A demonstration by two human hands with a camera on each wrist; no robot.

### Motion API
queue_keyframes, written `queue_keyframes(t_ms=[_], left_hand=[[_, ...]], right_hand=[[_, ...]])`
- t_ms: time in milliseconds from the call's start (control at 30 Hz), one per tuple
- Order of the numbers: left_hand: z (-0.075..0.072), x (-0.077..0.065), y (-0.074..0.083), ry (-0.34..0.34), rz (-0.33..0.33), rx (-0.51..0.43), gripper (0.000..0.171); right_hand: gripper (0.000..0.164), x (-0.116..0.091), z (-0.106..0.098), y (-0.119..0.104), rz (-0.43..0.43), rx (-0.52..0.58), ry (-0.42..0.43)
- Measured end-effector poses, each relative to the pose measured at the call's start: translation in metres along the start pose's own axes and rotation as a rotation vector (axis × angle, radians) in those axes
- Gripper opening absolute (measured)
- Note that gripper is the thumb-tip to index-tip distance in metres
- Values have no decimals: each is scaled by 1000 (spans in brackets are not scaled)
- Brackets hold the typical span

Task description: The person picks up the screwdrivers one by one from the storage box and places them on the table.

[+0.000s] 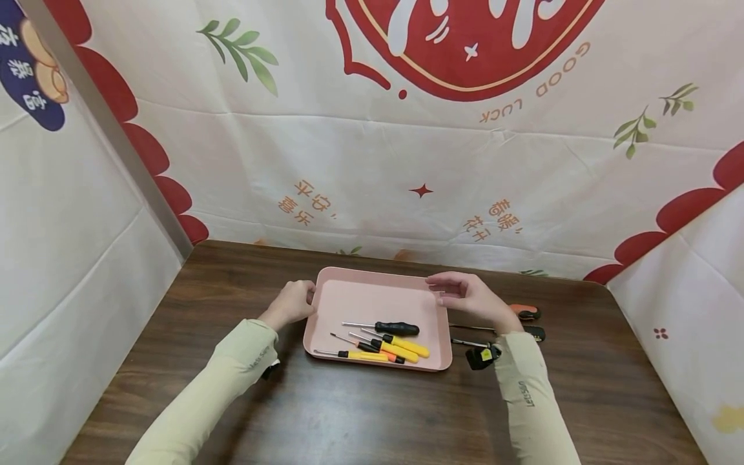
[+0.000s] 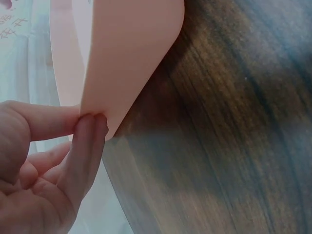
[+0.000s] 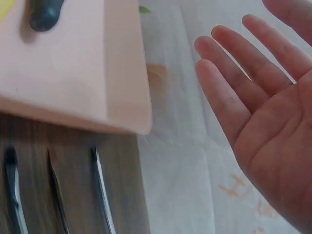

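Note:
A pink rectangular tray [image 1: 378,297] is on the brown table. My left hand [image 1: 290,302] pinches its left rim between thumb and fingers, seen close in the left wrist view at the tray wall [image 2: 122,53]. Along the near side of the tray lie several screwdrivers: one with a black handle [image 1: 397,329], a few with yellow-and-black handles [image 1: 411,346], and one with an orange-and-black handle [image 1: 391,356], partly covered. My right hand [image 1: 467,294] is at the tray's right end, fingers spread; in the right wrist view the palm [image 3: 273,112] holds nothing and stands apart from the tray edge.
Right of the tray, partly under my right forearm, lie three more tools: one with an orange-and-black handle [image 1: 526,312], one with a dark handle [image 1: 536,332] and one with a bulky black handle [image 1: 479,357]. A printed white cloth [image 1: 360,168] hangs behind the table [image 1: 349,413].

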State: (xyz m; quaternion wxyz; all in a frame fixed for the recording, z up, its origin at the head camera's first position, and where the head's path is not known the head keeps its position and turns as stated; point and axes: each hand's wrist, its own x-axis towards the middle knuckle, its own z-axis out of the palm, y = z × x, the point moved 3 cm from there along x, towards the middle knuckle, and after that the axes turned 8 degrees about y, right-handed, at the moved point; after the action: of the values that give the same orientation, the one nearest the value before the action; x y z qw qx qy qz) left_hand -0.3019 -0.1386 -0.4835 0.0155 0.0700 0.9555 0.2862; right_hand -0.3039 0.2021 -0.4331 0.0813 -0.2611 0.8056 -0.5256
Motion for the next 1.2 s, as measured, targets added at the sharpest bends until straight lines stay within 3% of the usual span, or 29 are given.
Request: queue_keyframes(t_ms=[367,667,967,1200], left_hand=[[-1,1,-2,-32,2,-17,35],[-2,1,-3,-39,4,-19,32],[-4,1,-2,-32,21,-35,31],[-2,2,-4,-34,16,-55,31]], right_hand=[[40,21,33,19,100,28,-116],[39,29,47,35,30,5,-189],[49,30,57,44,150,31,-262],[42,30,62,43,186,-12,-314]])
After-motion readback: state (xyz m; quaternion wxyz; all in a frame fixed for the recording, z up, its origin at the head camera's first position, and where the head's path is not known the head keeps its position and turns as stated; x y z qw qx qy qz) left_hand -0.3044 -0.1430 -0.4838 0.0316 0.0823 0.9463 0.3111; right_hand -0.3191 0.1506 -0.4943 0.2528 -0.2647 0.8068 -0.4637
